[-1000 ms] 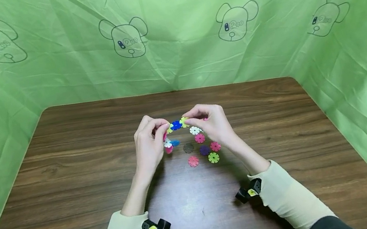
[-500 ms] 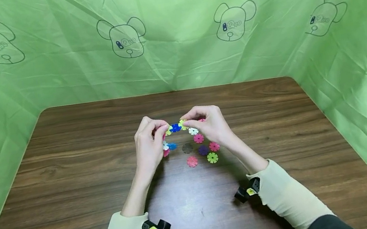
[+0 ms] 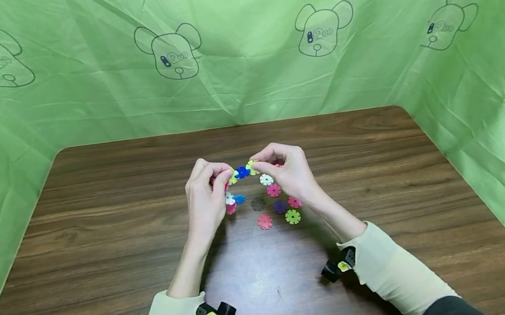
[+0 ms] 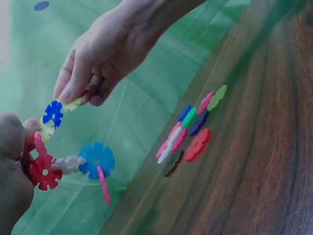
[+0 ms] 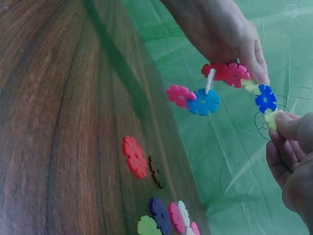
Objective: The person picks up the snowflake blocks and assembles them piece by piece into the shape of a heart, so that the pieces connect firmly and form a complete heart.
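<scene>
A chain of notched, flower-shaped plastic discs hangs above the table between both hands. My left hand [image 3: 208,193] pinches it near a pale yellow disc [image 5: 250,86] and a pink disc [image 5: 235,75]. With thumb and fingertips, my right hand [image 3: 290,170] pinches the yellow disc [image 5: 271,119] at the other end. A dark blue disc [image 5: 266,98] joins the two yellow ones. Below the left fingers, a red disc [image 4: 45,172] leads to a white disc [image 4: 68,165], a light blue disc [image 4: 96,160] and a pink end disc [image 4: 103,185].
Several loose discs lie on the brown wooden table [image 3: 118,232] under the right hand, among them a coral disc [image 3: 265,222], a lime green disc [image 3: 293,217], a purple disc [image 3: 280,206] and a white loose disc [image 3: 266,180]. Green cloth [image 3: 256,89] encloses the table's back and sides.
Half a second ago the chain dipped slightly and its dark blue disc lay flatter; now it is raised again. Both hands keep their pinch and have barely moved.
</scene>
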{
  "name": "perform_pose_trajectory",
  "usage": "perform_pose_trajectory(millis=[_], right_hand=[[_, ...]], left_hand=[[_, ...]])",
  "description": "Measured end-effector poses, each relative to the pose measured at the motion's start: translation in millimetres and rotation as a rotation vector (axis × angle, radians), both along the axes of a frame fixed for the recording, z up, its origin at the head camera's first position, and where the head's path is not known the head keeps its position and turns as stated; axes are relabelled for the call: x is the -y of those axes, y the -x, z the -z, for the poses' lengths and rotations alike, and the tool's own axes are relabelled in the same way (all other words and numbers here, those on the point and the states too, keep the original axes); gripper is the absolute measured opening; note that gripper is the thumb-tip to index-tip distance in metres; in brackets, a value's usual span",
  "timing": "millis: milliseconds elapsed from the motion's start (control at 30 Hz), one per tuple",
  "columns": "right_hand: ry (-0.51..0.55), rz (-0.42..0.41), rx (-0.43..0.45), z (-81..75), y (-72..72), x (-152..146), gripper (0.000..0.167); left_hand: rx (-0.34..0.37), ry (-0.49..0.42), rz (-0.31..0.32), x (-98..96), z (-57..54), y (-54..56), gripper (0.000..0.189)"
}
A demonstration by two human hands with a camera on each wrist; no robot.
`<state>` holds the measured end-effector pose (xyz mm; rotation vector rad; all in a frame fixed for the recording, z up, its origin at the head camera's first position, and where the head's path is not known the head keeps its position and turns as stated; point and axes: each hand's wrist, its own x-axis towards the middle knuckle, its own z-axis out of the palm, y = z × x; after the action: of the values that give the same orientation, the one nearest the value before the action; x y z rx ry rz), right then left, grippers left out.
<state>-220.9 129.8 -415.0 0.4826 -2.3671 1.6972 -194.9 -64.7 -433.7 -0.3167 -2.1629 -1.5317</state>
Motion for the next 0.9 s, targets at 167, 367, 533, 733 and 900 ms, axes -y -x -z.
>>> perform_pose_trajectory(millis=[167,367,533,733,900], right_hand=[[0.042,-0.025,0.008,3.7,1.5,-2.6,0.006],[0.063,-0.067,0.033,7.4,4.1,-7.1,0.008],[0.050,-0.098,0.035,6.9,5.9,-8.9,0.008],[0.052,-0.115,0.026,8.9,5.7,-7.8,0.008],[0.048,-0.105,0.024,8.7,7.1,-6.6,0.008]], left_hand=[[0.000,0.007,0.004,-1.2,0.0,0.0,0.011],[0.009,-0.024,0.023,-1.7,-0.6,0.4,0.011],[0.026,-0.044,0.032,-1.1,-1.3,0.4,0.009],[0.025,-0.048,0.039,-0.9,0.1,1.6,0.008],[0.029,-0.033,0.027,0.3,-0.3,1.4,0.007]])
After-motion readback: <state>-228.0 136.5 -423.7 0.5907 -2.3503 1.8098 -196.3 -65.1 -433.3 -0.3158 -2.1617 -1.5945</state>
